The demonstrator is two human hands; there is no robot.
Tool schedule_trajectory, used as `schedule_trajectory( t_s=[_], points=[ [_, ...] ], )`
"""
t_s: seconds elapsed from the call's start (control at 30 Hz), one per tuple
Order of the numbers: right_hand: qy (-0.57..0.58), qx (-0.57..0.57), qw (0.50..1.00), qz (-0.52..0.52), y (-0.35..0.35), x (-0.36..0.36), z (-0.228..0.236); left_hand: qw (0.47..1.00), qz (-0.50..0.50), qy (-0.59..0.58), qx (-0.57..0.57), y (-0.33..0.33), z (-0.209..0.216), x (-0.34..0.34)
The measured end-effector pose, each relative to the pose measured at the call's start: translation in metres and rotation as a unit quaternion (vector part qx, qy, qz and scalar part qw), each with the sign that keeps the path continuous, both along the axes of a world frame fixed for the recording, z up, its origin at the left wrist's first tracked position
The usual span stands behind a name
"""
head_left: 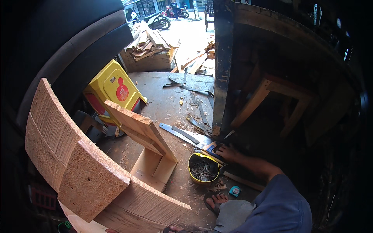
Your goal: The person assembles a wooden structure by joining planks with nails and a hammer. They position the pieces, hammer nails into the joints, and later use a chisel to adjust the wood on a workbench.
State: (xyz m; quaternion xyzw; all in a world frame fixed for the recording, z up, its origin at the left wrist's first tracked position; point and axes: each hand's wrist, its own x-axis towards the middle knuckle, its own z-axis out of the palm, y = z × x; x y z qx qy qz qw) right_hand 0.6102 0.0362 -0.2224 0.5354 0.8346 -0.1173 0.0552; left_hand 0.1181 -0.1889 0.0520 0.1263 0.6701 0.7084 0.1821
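My right hand (228, 153) reaches in from the lower right, its fingers curled at the blue and black handle of a handsaw (179, 134). The saw lies on the floor, its blade pointing away to the left, with a dark strip (185, 135) along it. Close to the handle stands a yellow-rimmed bucket (190, 171) holding many nails. Large rough boards (97, 178) joined together rise at the lower left. Beyond them is a tilted wooden frame of planks (155, 151). Only a sliver at the bottom edge might be my left hand; its fingers are hidden.
A teal tape measure (234, 190) lies near my foot (217, 201). A yellow plastic stool (112, 87) leans at the left. Dark straps (194, 91) and wood chips litter the floor. Scrap wood (149, 44) is piled outside; a dark post (223, 70) stands at the right.
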Motion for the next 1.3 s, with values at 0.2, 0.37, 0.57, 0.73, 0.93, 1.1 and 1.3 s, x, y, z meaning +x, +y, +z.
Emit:
schedule_trajectory(
  t_s=[0.2, 0.37, 0.57, 0.73, 0.93, 1.1, 1.3],
  points=[
    [0.054, -0.110, 0.992, -0.033, 0.027, 0.024, 0.033, 0.998, -0.065, -0.005, 0.014, 0.039, 0.023, -0.001],
    [0.321, -0.171, 0.905, -0.220, 0.003, 0.053, 0.114, 0.989, -0.146, -0.001, 0.025, 0.076, 0.069, -0.021],
    [0.310, -0.143, 0.905, -0.255, -0.081, 0.034, 0.341, 0.943, -0.326, 0.048, 0.043, 0.137, 0.220, -0.036],
    [0.351, -0.218, 0.832, -0.371, -0.164, 0.059, 0.516, 0.812, -0.563, 0.142, -0.059, 0.264, 0.382, 0.034],
    [0.415, -0.202, 0.724, -0.513, -0.268, 0.105, 0.684, 0.600, -0.724, 0.313, -0.131, 0.416, 0.503, 0.130],
    [0.465, -0.152, 0.626, -0.607, -0.317, 0.118, 0.763, 0.445, -0.769, 0.423, -0.178, 0.498, 0.577, 0.229],
    [0.496, -0.037, 0.413, -0.763, -0.399, 0.069, 0.782, 0.173, -0.825, 0.523, -0.125, 0.601, 0.549, 0.396]
  ],
)
